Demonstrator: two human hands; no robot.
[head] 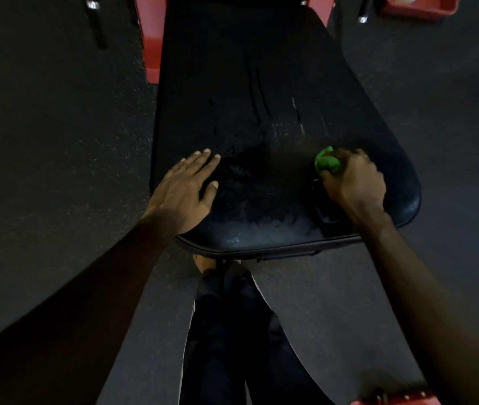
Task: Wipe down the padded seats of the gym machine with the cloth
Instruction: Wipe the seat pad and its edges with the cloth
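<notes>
Padded seat [261, 97] wet-streaked. Left hand [185, 191] flat on it, fingers straight. Right hand [355, 182] grips green item [327, 163], kind unclear. Red bin [437, 10] far beyond right hand; pale contents.

Black padded seat [261, 83], green cloth [327, 163], red frame [152, 39], dark speckled floor [57, 141]

Bare forearms [109, 276]; dk trousers [232, 331].

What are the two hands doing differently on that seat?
The left hand lies flat, fingers straight; the right hand is curled in a tight grip. The left hand holds nothing; the right hand clutches a green object. The left hand sits at the seat's left edge, the right hand toward its right. Both are at the seat's near end.
</notes>
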